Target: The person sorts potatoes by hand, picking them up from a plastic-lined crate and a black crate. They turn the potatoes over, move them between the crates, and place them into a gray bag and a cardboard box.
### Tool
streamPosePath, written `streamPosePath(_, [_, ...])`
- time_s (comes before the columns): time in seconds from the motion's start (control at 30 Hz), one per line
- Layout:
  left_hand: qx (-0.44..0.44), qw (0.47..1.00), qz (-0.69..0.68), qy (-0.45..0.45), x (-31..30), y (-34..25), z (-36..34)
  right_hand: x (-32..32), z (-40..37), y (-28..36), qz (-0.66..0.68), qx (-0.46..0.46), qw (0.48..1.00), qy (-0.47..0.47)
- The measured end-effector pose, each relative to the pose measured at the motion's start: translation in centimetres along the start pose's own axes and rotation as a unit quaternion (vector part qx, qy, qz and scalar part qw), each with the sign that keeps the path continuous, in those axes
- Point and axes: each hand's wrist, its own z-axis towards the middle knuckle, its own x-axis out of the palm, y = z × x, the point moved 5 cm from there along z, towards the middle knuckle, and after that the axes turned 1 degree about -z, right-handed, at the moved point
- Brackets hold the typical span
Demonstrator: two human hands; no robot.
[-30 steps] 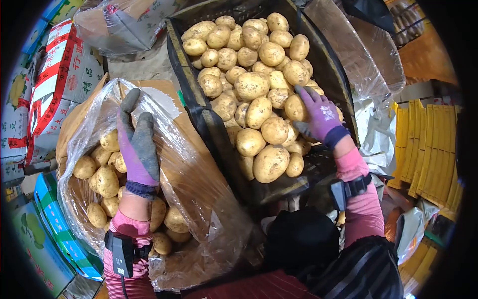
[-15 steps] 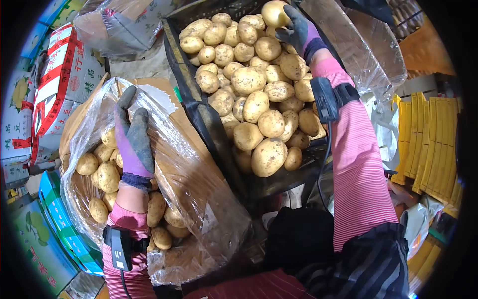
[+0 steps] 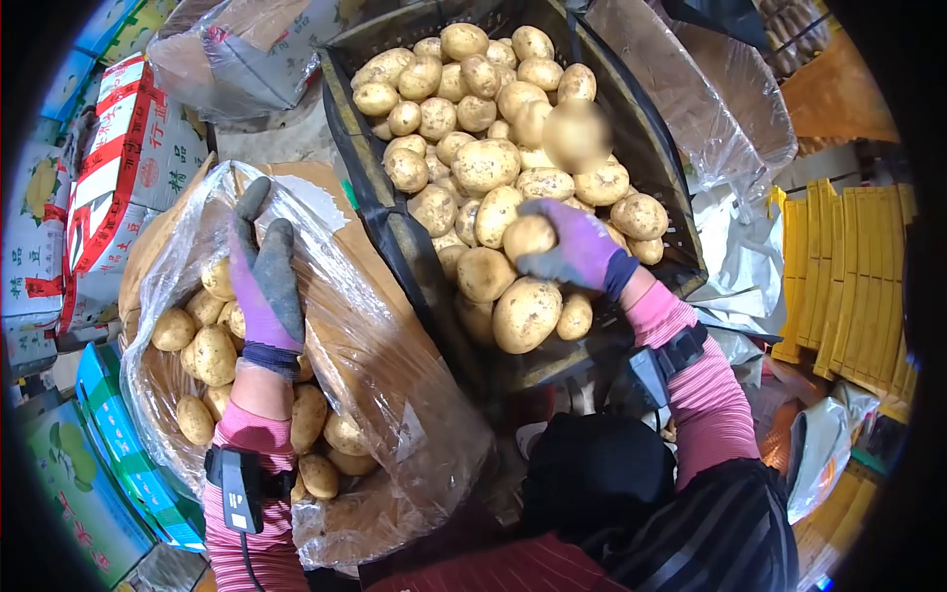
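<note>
My gloved right hand is over the black crate, its fingers curled round a potato among many others. Just above that hand, a larger potato is smeared by motion. A big potato lies near the crate's front end. On the left, my gloved left hand reaches over a cardboard box lined with clear plastic. Its fingers are stretched out and hold nothing, beside the bunched edge of the liner. Several potatoes lie under it inside the liner.
White printed cartons with red tape are stacked at the left. Below them stand blue and green boxes. Another plastic-lined box sits beyond the crate's right side, and yellow crates are stacked at the far right.
My right hand has let go of the potato it held at the crate's far end, come nearer and closed on another. The released potato is blurred in the crate. The left hand stays put.
</note>
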Motion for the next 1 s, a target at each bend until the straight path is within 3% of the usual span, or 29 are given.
streamPosePath(0.07, [0.008, 1.0, 0.025, -0.002, 0.0, -0.4, -0.2, -0.6, 1.5, -1.7, 0.255, 0.01, 0.966, -0.049])
streamPosePath(0.13, [-0.019, 0.999, -0.044, 0.006, 0.1, 0.2, 0.0, -0.6, 2.1, -2.8, 0.566, 0.056, 0.822, 0.028])
streamPosePath(0.17, [-0.018, 0.999, -0.05, 0.006, 0.0, 0.4, 0.1, -0.5, 2.4, -2.9, 0.634, 0.07, 0.769, 0.046])
streamPosePath(0.2, [-0.016, 0.999, -0.05, 0.009, 0.1, 0.5, 0.2, -0.4, 2.7, -3.5, 0.636, 0.069, 0.768, 0.042])
streamPosePath(0.27, [-0.001, 1.0, -0.024, 0.004, 0.2, -0.2, 0.2, 0.3, 3.3, -3.3, 0.761, 0.048, 0.64, 0.099])
streamPosePath(0.33, [0.005, 1.0, 0.001, 0.0, 0.3, -0.7, -0.2, 0.7, 3.7, -3.5, 0.776, 0.068, 0.617, 0.107])
streamPosePath(0.4, [0.022, 0.999, 0.027, 0.007, 0.3, -0.9, -0.2, 0.7, 4.4, -3.7, 0.775, 0.065, 0.618, 0.115])
streamPosePath(0.5, [0.006, 1.0, 0.009, 0.014, -0.2, 0.2, 0.3, -1.8, 8.6, -3.8, 0.725, 0.019, 0.688, -0.002])
streamPosePath(0.53, [0.005, 1.0, 0.011, 0.015, -0.1, 0.0, 0.2, -4.3, 9.0, -2.2, 0.732, -0.037, 0.678, 0.063])
streamPosePath(0.6, [0.003, 0.999, 0.034, 0.011, 0.1, -0.8, -0.1, -8.3, 9.5, 0.2, 0.702, -0.066, 0.699, -0.123])
streamPosePath(0.63, [0.004, 0.999, 0.035, 0.009, 0.1, -0.9, -0.2, -8.4, 9.5, 0.4, 0.702, -0.067, 0.699, -0.121])
streamPosePath(0.7, [0.002, 1.0, 0.017, 0.002, 0.3, -0.8, -0.2, -9.3, 9.5, 0.3, 0.551, -0.036, 0.815, -0.173])
streamPosePath(0.83, [-0.024, 0.999, -0.025, 0.007, 0.2, -0.2, -0.1, -4.1, 5.7, -1.1, 0.268, 0.023, 0.958, -0.102])
streamPosePath(0.9, [-0.027, 1.0, -0.007, 0.005, 0.3, -0.8, -0.3, -0.6, 4.1, -2.2, 0.112, 0.006, 0.991, -0.075])
streamPosePath(1.0, [0.009, 1.0, 0.021, 0.007, 0.2, -0.9, -0.2, 1.0, 1.4, -0.3, -0.042, -0.017, 0.996, -0.071])
